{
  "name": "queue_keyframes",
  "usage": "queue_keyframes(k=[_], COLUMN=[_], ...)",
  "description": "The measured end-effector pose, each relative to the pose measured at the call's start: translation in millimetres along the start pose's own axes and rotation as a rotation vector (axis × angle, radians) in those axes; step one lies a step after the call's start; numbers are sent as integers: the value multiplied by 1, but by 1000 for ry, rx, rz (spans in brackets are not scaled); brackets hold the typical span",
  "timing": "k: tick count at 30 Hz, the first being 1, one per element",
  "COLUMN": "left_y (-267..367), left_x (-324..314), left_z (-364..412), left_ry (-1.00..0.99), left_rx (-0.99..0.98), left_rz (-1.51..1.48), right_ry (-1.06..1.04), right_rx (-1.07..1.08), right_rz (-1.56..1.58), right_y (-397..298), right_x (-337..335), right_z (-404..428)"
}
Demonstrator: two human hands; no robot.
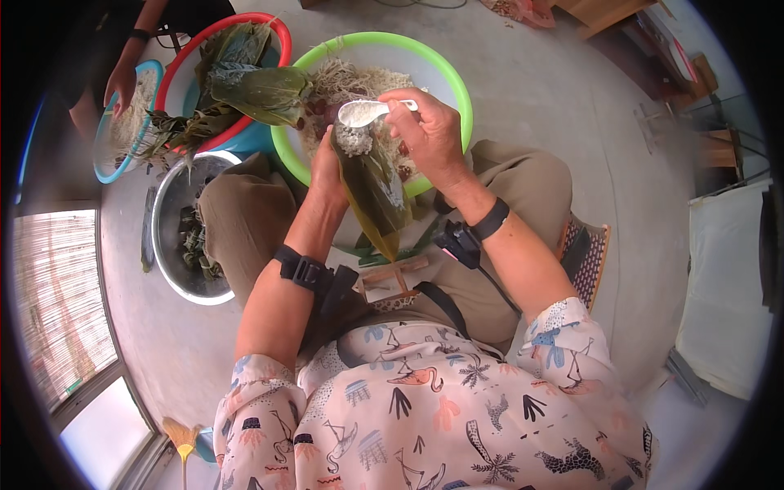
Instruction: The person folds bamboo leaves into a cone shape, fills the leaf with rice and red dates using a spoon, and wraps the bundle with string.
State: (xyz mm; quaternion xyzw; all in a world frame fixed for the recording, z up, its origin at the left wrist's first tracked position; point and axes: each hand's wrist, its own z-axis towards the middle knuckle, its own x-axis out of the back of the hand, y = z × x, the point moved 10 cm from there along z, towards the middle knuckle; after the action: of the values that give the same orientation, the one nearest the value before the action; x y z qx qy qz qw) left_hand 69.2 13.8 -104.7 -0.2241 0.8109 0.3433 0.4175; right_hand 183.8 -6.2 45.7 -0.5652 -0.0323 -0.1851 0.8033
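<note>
My left hand holds a broad green leaf folded into a cone, its pointed tail hanging down toward me. White rice fills the mouth of that cone. In my right hand is a white spoon heaped with rice, held just above the leaf's opening. Whether the spoon touches the rice below cannot be told. Beneath both hands stands a green-rimmed basin with rice, reddish-brown dates and a bundle of pale strings. My left fingers are partly hidden behind the leaf.
Left of the basin, a red-rimmed tub holds large leaves. A metal basin with tied leaf parcels sits by my left knee. Another person's hand reaches over a blue-rimmed basin. A broom lies lower left.
</note>
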Motion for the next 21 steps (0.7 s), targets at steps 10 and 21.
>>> queue_keyframes(k=[10, 21], left_y=[6, 25], left_x=[9, 37], left_z=[2, 8], left_ry=[9, 78], left_rx=[25, -110], left_rz=[-4, -21], right_ry=[50, -132], right_rx=[85, -329], right_rz=[-377, -325], right_y=[32, 141], right_x=[22, 2], right_z=[12, -14])
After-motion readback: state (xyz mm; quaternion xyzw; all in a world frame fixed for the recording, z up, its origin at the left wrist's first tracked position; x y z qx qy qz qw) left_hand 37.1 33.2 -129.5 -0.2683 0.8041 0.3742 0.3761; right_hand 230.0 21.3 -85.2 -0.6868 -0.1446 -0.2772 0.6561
